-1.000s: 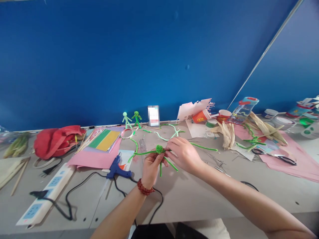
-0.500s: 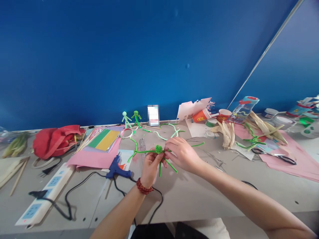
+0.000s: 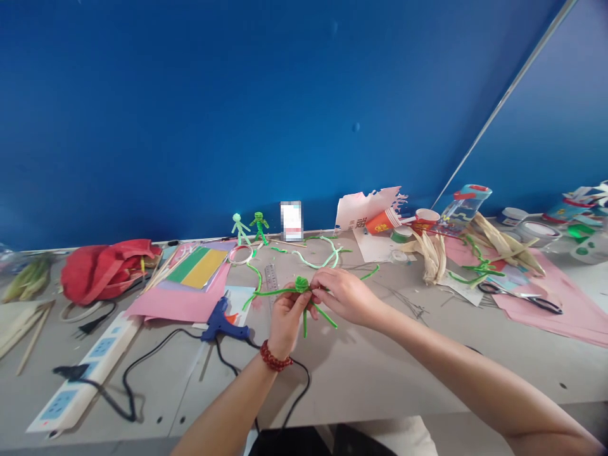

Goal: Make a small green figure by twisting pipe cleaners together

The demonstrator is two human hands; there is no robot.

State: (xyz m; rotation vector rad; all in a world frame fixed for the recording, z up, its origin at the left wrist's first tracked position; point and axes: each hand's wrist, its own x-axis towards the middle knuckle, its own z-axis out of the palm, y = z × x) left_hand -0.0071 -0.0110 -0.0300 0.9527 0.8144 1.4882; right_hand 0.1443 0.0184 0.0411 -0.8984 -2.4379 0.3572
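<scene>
Between my hands is a green pipe-cleaner figure (image 3: 301, 284) with a coiled round head and long strands for limbs. My left hand (image 3: 287, 315) pinches it just below the head, its fingers closed. The fingertips of my right hand (image 3: 342, 292) are closed on the figure's right side, where one strand sticks out behind the hand. Two strands hang down below, and another reaches left. The exact spot my fingertips grip is partly hidden. Two finished-looking figures, a pale green one (image 3: 240, 228) and a darker green one (image 3: 259, 228), stand against the blue wall.
A blue glue gun (image 3: 224, 322) lies left of my hands, its cord running across the table. Further left are a power strip (image 3: 85, 373), pink paper (image 3: 183, 303) and a red bag (image 3: 102, 271). Scissors (image 3: 522, 296), corn husks (image 3: 430, 256) and paper cups (image 3: 382, 221) lie right.
My right hand has shifted slightly left and down against the figure. The strand behind it now tilts up more steeply. My left hand keeps its pinch.
</scene>
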